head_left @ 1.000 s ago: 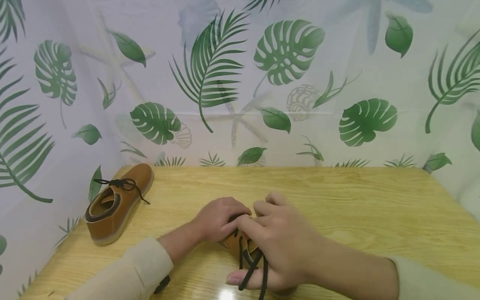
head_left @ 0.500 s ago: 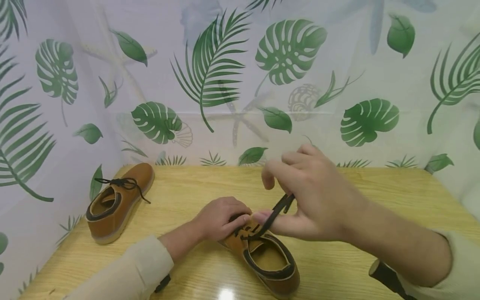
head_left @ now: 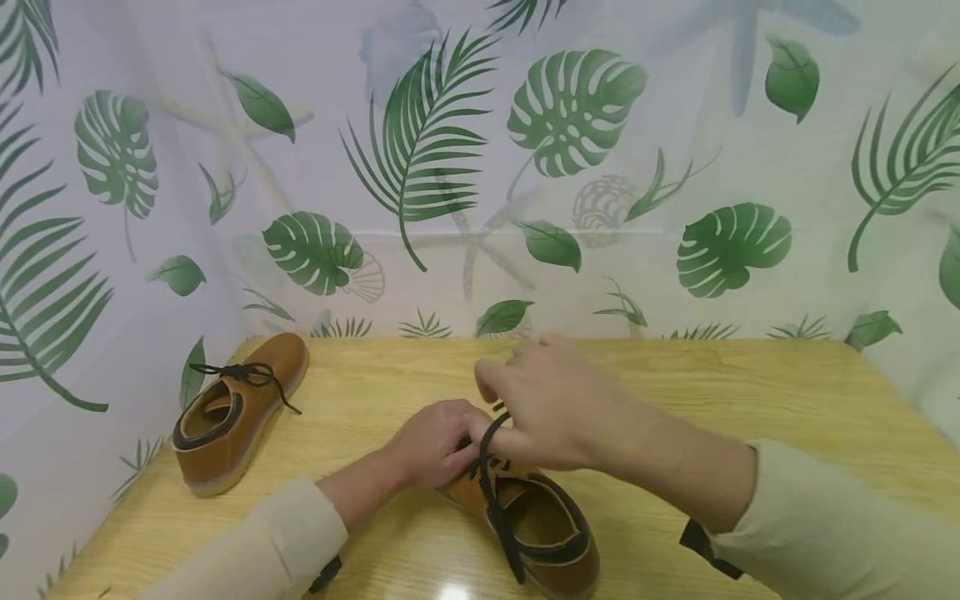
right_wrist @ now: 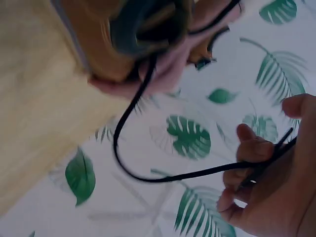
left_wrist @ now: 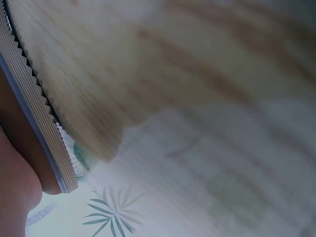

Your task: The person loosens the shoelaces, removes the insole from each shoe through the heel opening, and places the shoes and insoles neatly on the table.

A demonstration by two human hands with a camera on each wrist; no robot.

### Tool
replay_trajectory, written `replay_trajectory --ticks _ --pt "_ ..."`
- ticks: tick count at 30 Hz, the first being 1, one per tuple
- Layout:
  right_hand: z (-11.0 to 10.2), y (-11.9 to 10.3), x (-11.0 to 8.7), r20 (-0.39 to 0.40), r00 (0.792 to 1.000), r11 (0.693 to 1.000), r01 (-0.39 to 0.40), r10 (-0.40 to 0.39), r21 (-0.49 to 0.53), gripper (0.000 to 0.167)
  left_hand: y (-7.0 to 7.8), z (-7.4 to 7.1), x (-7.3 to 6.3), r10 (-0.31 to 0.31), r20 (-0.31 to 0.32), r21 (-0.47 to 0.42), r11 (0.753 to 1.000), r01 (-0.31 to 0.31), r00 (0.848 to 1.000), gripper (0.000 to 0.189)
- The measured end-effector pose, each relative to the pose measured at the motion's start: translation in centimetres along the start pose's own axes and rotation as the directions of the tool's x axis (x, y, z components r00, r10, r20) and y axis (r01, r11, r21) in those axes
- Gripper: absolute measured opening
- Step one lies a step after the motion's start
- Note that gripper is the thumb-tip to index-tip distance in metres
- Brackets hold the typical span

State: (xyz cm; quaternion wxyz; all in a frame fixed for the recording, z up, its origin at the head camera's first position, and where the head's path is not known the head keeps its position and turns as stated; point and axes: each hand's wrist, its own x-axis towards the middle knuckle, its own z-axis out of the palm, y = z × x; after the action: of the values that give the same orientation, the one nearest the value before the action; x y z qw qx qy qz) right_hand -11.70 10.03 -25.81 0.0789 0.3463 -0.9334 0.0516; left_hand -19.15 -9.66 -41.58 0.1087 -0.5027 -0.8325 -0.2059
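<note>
A brown leather lace-up shoe [head_left: 573, 575] rests on the table, heel toward me, its dark-collared opening uncovered. My left hand [head_left: 431, 442] grips it around the toe, hiding most of the front. My right hand [head_left: 558, 408] is above the lacing, with a black shoelace [head_left: 491, 492] in its curled fingers. The lace arcs down over the shoe's opening and past the collar. In the right wrist view the shoelace [right_wrist: 173, 177] runs slack from the eyelets into the right hand [right_wrist: 261, 177]. The left wrist view catches the ridged sole edge [left_wrist: 37, 108] close up.
A matching brown shoe [head_left: 225, 454], its black lace tied in a bow, stands at the table's left edge. The wood-grain table [head_left: 712, 392] ends at a leaf-print cloth [head_left: 465, 125] behind and at both sides.
My right hand rose up and right from the shoe with the lace, then came back down left over the eyelets. The lace now droops in a loop. My left hand stays on the toe.
</note>
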Motion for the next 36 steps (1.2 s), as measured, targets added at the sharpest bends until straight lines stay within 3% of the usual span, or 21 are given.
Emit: replay_trajectory --ticks 3,6,11,13,15,17,21,23,27,31,36 --pt "1.5 -1.0 0.0 0.107 0.994 0.994 0.0 -0.012 0.114 0.023 0.1 0.0 -0.2 -0.005 0.005 0.043 0.999 0.005 1.0 0.05" --pt "2.2 -1.6 0.0 0.152 0.988 0.962 -0.003 -0.04 0.274 0.035 0.2 0.0 -0.3 -0.038 0.037 0.063 0.997 0.035 0.999 0.049" --pt "2.7 -1.2 -0.2 0.176 0.975 0.908 0.054 -0.138 0.415 0.057 0.6 -0.3 -0.3 -0.125 0.101 -0.012 0.992 0.127 0.987 0.029" --pt "2.8 -0.7 -0.3 0.176 0.972 0.888 0.058 -0.154 0.457 0.057 0.7 -0.5 -0.2 -0.143 0.119 -0.036 0.988 0.148 0.983 0.029" --pt "2.9 -0.2 -0.5 0.151 0.978 0.879 0.054 -0.141 0.473 0.05 0.7 -0.6 0.0 -0.112 0.11 -0.021 0.993 0.115 0.988 0.037" --pt "3.1 0.4 -0.6 0.065 0.989 0.897 0.089 -0.13 0.434 0.036 0.6 -0.7 0.3 -0.075 0.092 -0.001 0.997 0.075 0.993 0.046" --pt "3.9 1.9 -0.7 -0.087 0.992 0.975 0.111 -0.096 0.192 0.005 0.5 -0.6 0.5 -0.025 0.052 0.015 1.0 0.024 0.998 0.043" --pt "4.3 2.8 -0.8 -0.108 0.991 0.993 0.09 -0.082 0.072 0.014 0.6 -0.6 0.4 -0.039 0.062 0.011 0.999 0.038 0.997 0.037" --pt "5.0 4.3 -1.4 -0.026 0.999 0.998 0.022 -0.023 -0.055 0.025 0.7 -0.6 0.3 -0.069 0.09 0.004 0.998 0.069 0.994 0.034" --pt "5.7 4.9 -2.0 0.055 0.998 0.998 -0.003 0.007 -0.068 0.023 0.6 -0.6 0.2 -0.085 0.097 0.001 0.996 0.086 0.992 0.036" --pt "5.9 4.2 -2.5 0.033 0.999 0.999 0.01 -0.012 0.041 0.012 0.5 -0.5 0.0 -0.088 0.091 0.005 0.996 0.088 0.992 0.036"
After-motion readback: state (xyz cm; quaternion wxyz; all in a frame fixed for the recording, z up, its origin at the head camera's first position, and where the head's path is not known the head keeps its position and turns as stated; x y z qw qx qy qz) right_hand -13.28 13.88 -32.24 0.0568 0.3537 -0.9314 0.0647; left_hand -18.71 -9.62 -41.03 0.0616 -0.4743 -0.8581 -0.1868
